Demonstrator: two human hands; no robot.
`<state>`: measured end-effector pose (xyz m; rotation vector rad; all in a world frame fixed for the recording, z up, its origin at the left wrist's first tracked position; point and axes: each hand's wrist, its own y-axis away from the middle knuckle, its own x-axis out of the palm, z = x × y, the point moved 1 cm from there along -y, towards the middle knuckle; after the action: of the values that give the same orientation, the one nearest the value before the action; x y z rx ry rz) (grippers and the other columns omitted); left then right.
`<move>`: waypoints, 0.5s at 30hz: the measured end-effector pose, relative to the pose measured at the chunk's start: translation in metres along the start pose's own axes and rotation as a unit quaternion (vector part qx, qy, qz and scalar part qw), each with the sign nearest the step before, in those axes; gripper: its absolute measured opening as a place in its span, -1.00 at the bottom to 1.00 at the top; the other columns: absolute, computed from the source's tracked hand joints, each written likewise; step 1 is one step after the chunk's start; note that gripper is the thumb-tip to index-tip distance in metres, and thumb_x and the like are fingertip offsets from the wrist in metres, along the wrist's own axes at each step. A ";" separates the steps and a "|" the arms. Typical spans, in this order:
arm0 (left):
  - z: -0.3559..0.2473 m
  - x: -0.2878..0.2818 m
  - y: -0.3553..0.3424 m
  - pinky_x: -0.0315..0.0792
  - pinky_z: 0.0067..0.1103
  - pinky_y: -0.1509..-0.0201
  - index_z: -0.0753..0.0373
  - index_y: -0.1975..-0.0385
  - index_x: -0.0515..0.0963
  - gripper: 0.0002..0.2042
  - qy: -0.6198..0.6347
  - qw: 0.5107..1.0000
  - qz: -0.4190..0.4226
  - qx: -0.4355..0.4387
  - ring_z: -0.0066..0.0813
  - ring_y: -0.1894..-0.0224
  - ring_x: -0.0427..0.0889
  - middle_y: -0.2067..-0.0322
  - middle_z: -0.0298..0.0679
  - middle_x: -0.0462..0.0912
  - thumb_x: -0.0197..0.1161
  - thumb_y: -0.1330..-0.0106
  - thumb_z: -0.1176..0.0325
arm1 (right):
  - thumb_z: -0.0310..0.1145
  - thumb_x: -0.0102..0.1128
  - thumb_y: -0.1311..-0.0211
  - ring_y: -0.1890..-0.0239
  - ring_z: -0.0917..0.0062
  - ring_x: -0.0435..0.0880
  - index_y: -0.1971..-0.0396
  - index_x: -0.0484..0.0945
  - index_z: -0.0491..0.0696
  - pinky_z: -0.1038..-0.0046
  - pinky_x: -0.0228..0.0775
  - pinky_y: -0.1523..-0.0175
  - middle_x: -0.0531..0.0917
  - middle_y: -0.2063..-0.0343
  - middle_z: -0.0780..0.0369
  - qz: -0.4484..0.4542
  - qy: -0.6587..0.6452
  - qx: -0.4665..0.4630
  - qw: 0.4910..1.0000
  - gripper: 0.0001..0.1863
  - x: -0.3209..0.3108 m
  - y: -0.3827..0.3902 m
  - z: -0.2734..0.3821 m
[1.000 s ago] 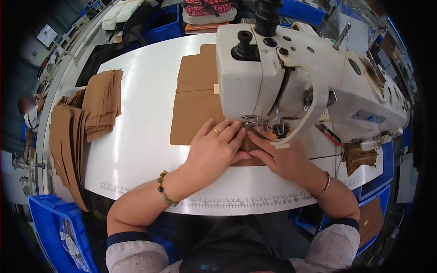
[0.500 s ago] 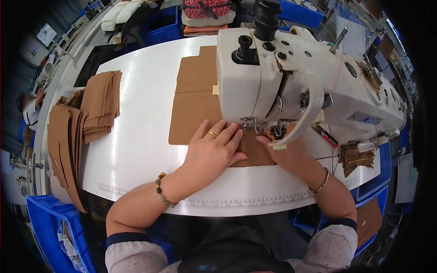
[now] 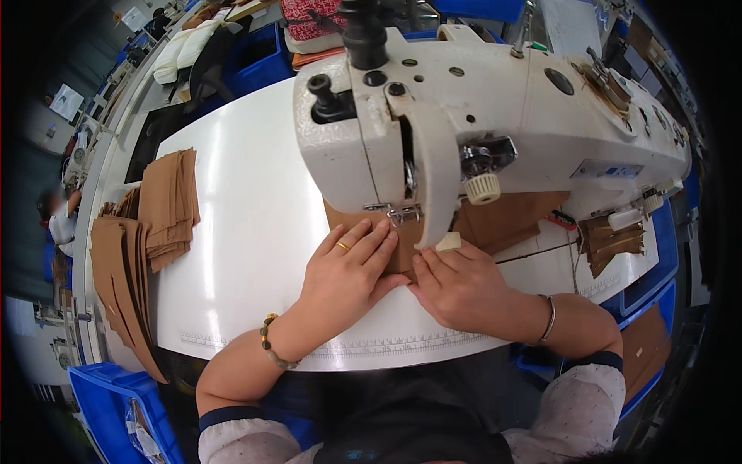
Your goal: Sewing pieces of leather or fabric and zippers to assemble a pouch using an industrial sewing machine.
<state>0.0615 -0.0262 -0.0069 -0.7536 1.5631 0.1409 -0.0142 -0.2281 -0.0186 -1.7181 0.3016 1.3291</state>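
A brown fabric piece [image 3: 502,220] lies under the head of a white sewing machine [image 3: 495,100], spreading to the right behind the machine's needle area. My left hand [image 3: 344,271] rests palm down on its left part, fingers stretched flat beside the presser foot [image 3: 402,214]. Its thumb reaches along the front edge of the fabric. My right hand [image 3: 464,286] is bent over the near edge, its thumb and forefinger closed on the cloth below the white lever. Both thumb tips nearly meet. The machine head hides the needle and much of the fabric.
Stacks of brown fabric pieces [image 3: 168,205] lie at the table's left, some hanging over its edge. Small brown pieces [image 3: 610,243] lie at the right. Blue bins [image 3: 127,402] stand below the table [image 3: 239,255]. A person sits far left.
The fabric has turned and swung from the left of the machine to the right behind it. My right hand has come out from behind the white lever to the near edge.
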 end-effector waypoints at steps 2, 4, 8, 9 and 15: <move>0.001 -0.001 -0.002 0.47 -0.29 -0.31 0.30 -0.02 0.67 -0.50 -0.002 1.000 0.010 0.004 -0.15 -0.23 0.64 -0.14 -0.16 0.69 0.49 -0.16 0.11 | -0.36 0.30 -0.13 0.15 0.16 0.76 0.30 0.68 -0.36 0.15 0.53 -0.21 0.75 0.32 -0.08 -0.002 0.012 0.009 1.000 -0.69 -0.001 0.001 0.001; 0.003 -0.003 -0.004 0.50 -0.30 -0.27 0.30 -0.02 0.67 -0.50 -0.011 1.000 0.014 0.022 -0.15 -0.21 0.65 -0.13 -0.15 0.69 0.49 -0.16 0.11 | -0.38 0.27 -0.12 0.13 0.16 0.76 0.29 0.68 -0.36 0.16 0.54 -0.20 0.75 0.32 -0.10 0.002 0.024 0.000 1.000 -0.69 -0.001 0.002 0.005; 0.009 -0.007 -0.005 0.60 -0.35 -0.14 0.33 0.01 0.66 -0.52 -0.031 0.997 0.038 0.056 -0.15 -0.16 0.69 -0.11 -0.11 0.70 0.47 -0.18 0.11 | -0.41 0.24 -0.10 0.12 0.12 0.77 0.28 0.67 -0.37 0.19 0.55 -0.17 0.74 0.27 -0.17 -0.021 0.020 -0.006 1.000 -0.69 0.003 0.000 0.008; 0.010 -0.008 -0.005 0.60 -0.35 -0.14 0.33 0.01 0.66 -0.52 -0.032 0.997 0.040 0.060 -0.15 -0.16 0.69 -0.11 -0.11 0.70 0.47 -0.18 0.11 | -0.41 0.25 -0.09 0.12 0.11 0.77 0.27 0.67 -0.38 0.19 0.55 -0.17 0.74 0.24 -0.18 -0.033 0.003 -0.030 0.999 -0.68 0.004 -0.001 0.007; 0.005 -0.004 -0.003 0.64 -0.37 -0.09 0.37 0.04 0.65 -0.61 -0.128 0.983 0.038 0.130 -0.13 -0.14 0.70 -0.12 0.04 0.67 0.41 -0.28 0.19 | -0.34 0.36 -0.08 0.34 0.34 0.71 0.40 0.66 -0.21 0.30 0.59 0.12 0.69 0.47 0.16 0.002 -0.081 0.000 0.997 -0.78 -0.037 0.009 0.001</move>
<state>0.0674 -0.0240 -0.0033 -0.4507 1.3339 0.0841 -0.0354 -0.2444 0.0088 -1.5982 0.2120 1.4607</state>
